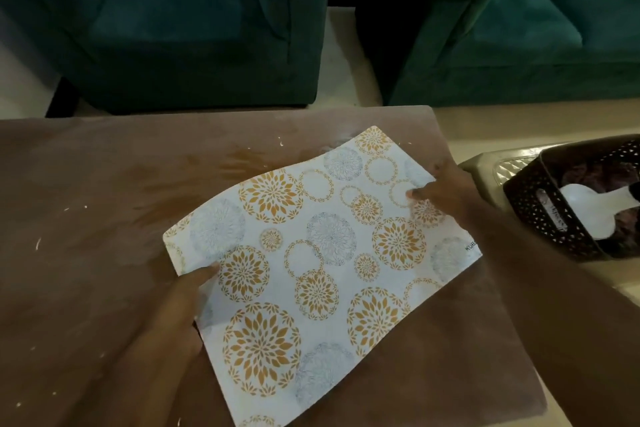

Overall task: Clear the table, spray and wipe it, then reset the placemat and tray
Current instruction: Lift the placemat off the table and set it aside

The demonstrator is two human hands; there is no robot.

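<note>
A white placemat (311, 270) printed with gold and grey flower circles is held over the right half of the brown table (86, 270), slightly bowed and turned at an angle. My left hand (183, 308) pinches its near left edge. My right hand (446, 191) grips its far right edge, thumb on top. Pale smears and small white crumbs lie on the table top to the left of the mat.
A dark perforated basket (554, 218) holding a white spoon (585, 208) and a dark cloth sits on a beige stool (485, 163) right of the table. Two green armchairs (166, 28) stand beyond the table's far edge.
</note>
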